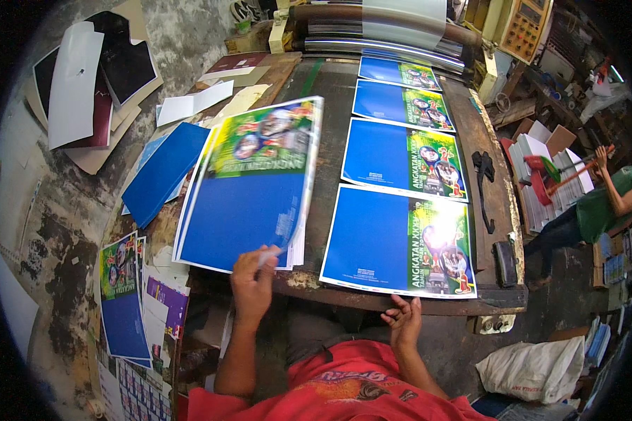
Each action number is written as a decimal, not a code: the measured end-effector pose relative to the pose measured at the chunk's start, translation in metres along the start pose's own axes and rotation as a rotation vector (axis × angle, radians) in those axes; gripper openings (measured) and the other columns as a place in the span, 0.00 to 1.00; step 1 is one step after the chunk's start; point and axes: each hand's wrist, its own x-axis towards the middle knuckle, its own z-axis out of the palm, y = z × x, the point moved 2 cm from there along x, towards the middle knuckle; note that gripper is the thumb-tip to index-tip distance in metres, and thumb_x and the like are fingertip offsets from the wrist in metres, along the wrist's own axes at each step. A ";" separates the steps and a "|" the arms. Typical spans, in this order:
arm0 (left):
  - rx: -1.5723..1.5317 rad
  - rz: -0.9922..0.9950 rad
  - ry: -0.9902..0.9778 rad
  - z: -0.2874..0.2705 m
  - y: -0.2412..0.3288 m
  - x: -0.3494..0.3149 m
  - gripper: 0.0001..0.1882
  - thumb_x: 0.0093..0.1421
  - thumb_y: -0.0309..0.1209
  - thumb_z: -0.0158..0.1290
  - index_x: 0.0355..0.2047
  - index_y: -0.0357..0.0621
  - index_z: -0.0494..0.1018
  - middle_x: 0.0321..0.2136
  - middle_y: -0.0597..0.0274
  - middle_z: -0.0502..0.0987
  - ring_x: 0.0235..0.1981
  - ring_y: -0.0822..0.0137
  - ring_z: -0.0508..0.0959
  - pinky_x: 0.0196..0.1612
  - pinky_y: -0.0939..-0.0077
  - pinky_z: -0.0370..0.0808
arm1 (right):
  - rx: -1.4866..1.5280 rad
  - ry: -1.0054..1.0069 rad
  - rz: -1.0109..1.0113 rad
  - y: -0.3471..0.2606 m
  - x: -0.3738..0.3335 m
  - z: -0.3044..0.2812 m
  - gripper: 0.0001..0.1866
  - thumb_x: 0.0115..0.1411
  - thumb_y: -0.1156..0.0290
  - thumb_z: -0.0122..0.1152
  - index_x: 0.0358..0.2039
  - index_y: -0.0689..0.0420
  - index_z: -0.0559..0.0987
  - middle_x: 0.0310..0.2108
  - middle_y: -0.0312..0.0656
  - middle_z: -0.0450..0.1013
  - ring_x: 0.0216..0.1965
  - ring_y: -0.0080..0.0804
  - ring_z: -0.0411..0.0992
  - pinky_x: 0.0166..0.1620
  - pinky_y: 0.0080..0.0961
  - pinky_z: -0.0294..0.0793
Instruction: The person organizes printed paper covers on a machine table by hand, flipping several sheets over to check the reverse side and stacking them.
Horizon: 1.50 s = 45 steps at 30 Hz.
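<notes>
Currently, in the head view, the left hand (254, 279) pinches the near right corner of the top sheet (242, 214), which lies on the stack (299, 254) at the left of the table (333, 102). This sheet stretches ahead of that hand, its long axis running away from the body with a slight lean to the right; the left hand is clearly the nearer one. The right hand (404, 319) is at the table's front edge, fingers parted and loosely curled, nothing visible in it; whether its fingertips touch the near sheet (365, 238) cannot be told. The near sheet lies crosswise, foremost in a row (376, 156) reaching back to the rollers (400, 50).

Both sheets are thin, glossy rectangles, blue with a green printed end and white margins. The top sheet bows along its right side, its far end blurred. The table is dark and scuffed, the rollers smooth and shiny. A limp black strap (482, 189) lies right of the row.
</notes>
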 end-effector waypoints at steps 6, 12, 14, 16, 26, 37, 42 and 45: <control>-0.073 0.281 -0.490 0.003 0.035 -0.018 0.13 0.52 0.43 0.62 0.37 0.56 0.82 0.43 0.68 0.80 0.54 0.58 0.73 0.62 0.45 0.53 | 0.045 -0.078 0.061 -0.029 -0.005 0.011 0.36 0.64 0.44 0.43 0.66 0.51 0.53 0.50 0.46 0.70 0.34 0.32 0.73 0.36 0.38 0.80; -0.008 0.373 -0.559 0.012 0.046 -0.032 0.23 0.47 0.49 0.64 0.42 0.57 0.80 0.50 0.65 0.76 0.60 0.54 0.67 0.64 0.38 0.47 | -0.007 -0.143 0.177 -0.042 0.018 -0.010 0.21 0.60 0.56 0.57 0.44 0.61 0.71 0.31 0.41 0.74 0.26 0.30 0.74 0.31 0.34 0.79; 0.150 0.330 -0.303 0.007 0.030 -0.024 0.27 0.44 0.48 0.66 0.44 0.50 0.79 0.51 0.59 0.75 0.58 0.52 0.69 0.62 0.44 0.55 | 0.036 -0.223 0.255 -0.040 0.013 -0.014 0.17 0.61 0.59 0.57 0.40 0.60 0.72 0.23 0.40 0.73 0.18 0.29 0.69 0.27 0.34 0.77; 0.337 0.281 -0.120 0.007 0.009 -0.013 0.29 0.41 0.45 0.68 0.43 0.46 0.79 0.50 0.58 0.76 0.55 0.51 0.71 0.59 0.51 0.61 | 0.031 -0.172 0.278 -0.020 0.016 -0.034 0.16 0.61 0.60 0.57 0.40 0.61 0.71 0.22 0.41 0.72 0.16 0.29 0.68 0.26 0.35 0.76; 0.355 0.220 -0.052 0.015 -0.009 -0.002 0.29 0.39 0.39 0.71 0.42 0.42 0.78 0.46 0.57 0.78 0.49 0.55 0.74 0.51 0.59 0.67 | -0.145 -0.134 0.300 0.020 -0.044 -0.072 0.18 0.66 0.57 0.49 0.37 0.62 0.72 0.23 0.44 0.72 0.24 0.34 0.72 0.31 0.28 0.72; 0.340 0.074 -0.087 0.012 0.023 0.015 0.23 0.45 0.37 0.68 0.39 0.39 0.75 0.38 0.52 0.76 0.41 0.51 0.75 0.46 0.59 0.70 | -0.121 -0.119 0.302 0.014 -0.062 -0.063 0.19 0.68 0.56 0.46 0.40 0.62 0.72 0.27 0.44 0.73 0.27 0.32 0.72 0.31 0.26 0.71; 0.208 -0.048 -0.123 0.005 0.007 0.031 0.18 0.54 0.36 0.62 0.40 0.37 0.77 0.34 0.52 0.79 0.36 0.57 0.78 0.43 0.67 0.72 | -0.060 0.003 0.372 0.002 -0.040 -0.040 0.21 0.67 0.54 0.49 0.40 0.63 0.71 0.27 0.44 0.73 0.25 0.33 0.71 0.30 0.27 0.71; 0.090 -0.237 -0.161 0.002 -0.001 0.043 0.20 0.59 0.39 0.58 0.44 0.35 0.76 0.35 0.53 0.80 0.36 0.66 0.78 0.42 0.73 0.73 | -0.059 0.024 0.315 0.000 -0.023 -0.038 0.23 0.66 0.52 0.50 0.42 0.63 0.71 0.25 0.44 0.72 0.23 0.32 0.70 0.29 0.31 0.72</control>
